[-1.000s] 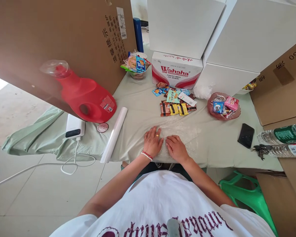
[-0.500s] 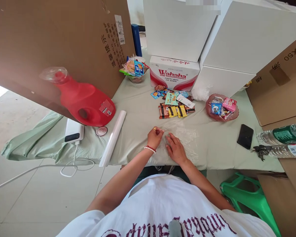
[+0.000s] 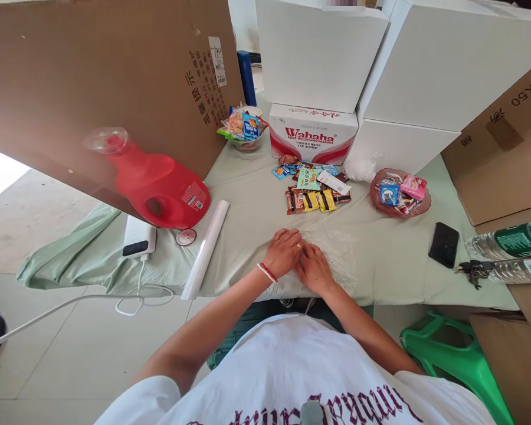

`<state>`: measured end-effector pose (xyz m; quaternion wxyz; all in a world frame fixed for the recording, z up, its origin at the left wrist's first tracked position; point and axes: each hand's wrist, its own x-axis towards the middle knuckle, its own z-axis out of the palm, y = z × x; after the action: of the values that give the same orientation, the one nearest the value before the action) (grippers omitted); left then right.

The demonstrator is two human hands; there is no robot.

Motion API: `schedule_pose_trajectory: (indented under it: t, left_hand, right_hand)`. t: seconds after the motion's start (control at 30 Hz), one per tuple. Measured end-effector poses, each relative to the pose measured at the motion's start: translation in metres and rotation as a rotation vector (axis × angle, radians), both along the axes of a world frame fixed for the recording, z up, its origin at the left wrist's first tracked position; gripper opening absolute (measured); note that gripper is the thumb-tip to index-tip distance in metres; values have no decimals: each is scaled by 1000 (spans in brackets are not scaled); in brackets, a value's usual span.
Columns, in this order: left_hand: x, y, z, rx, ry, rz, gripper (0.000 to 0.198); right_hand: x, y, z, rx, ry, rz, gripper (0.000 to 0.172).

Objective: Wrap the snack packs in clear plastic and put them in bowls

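A clear, crinkled plastic sheet (image 3: 343, 251) lies on the cloth-covered table in front of me. Flat on its left part rests my left hand (image 3: 283, 252), fingers stretched out and nothing seen in them. My right hand (image 3: 315, 268) lies close against it, fingers extended over the plastic, with some fingertips hidden by the left hand. Just beyond both hands are brown snack packets (image 3: 294, 201), yellow packets (image 3: 327, 201), a pale green packet (image 3: 308, 179) and a white packet (image 3: 334, 182). A roll of clear film (image 3: 206, 251) lies to the left.
At the left stand a red jug (image 3: 163, 189) and a white power bank (image 3: 138, 237) with a cable. A pink glass bowl (image 3: 418, 208) of sweets, a phone (image 3: 443, 245) and plastic bottles (image 3: 520, 240) are at right. Behind is a Wahaba-printed white box (image 3: 314, 139).
My left hand has opened from a pinch and come down flat, moving right against my right hand. The right hand has barely moved. The whole view has shifted slightly.
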<state>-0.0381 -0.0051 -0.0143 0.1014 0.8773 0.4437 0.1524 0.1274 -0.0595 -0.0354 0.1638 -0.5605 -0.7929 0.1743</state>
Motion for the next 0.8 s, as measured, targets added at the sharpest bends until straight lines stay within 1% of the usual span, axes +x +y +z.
schedule_pose_trajectory:
  t: [0.03, 0.07, 0.13, 0.2, 0.27, 0.33, 0.37, 0.4, 0.43, 0.5, 0.57, 0.6, 0.67, 0.73, 0.8]
  left_hand:
    - [2, 3, -2, -1, 45, -23, 41]
    - [1, 6, -5, -10, 80, 3, 46]
    - [-4, 9, -13, -46, 132, 112, 54]
    - [-12, 6, -22, -83, 171, 179, 59]
    - [-18, -1, -28, -91, 195, 192, 64]
    - [-21, -10, -30, -83, 202, 188, 66]
    - [-21, -14, -30, -80, 202, 190, 66]
    - [-20, -17, -29, -79, 202, 195, 65]
    - [-19, -19, -29, -82, 201, 201, 65]
    - [-17, -21, -28, -92, 196, 209, 65]
    - [-16, -21, -28, -97, 187, 209, 66]
    - [-16, -20, -28, -97, 181, 210, 66]
    - [-17, -19, -29, -94, 169, 214, 65]
    - [-18, -19, -29, -96, 160, 216, 65]
    - [-18, -19, -29, -104, 152, 213, 65]
  right_hand:
    - [1, -2, -2, 0, 31, 15, 45]
    - [4, -4, -4, -4, 81, 27, 45]
    - [13, -8, -10, -33, 244, 8, 47]
    - [29, -10, -13, -110, 489, -113, 50]
    - [50, -6, -12, -266, 794, -295, 53]
    - [74, 6, -4, -428, 1035, -417, 52]
    - [86, 16, 2, -480, 1093, -448, 49]
    - [97, 29, 10, -498, 1086, -471, 45]
    - [105, 44, 18, -476, 999, -499, 41]
    - [116, 81, 33, -370, 699, -570, 32]
    - [116, 119, 45, -255, 412, -613, 27]
    - [112, 136, 49, -214, 325, -619, 26]
    - [97, 164, 54, -170, 243, -607, 26]
    - [73, 182, 55, -143, 170, -557, 25]
    - [44, 190, 56, -128, 49, -461, 28]
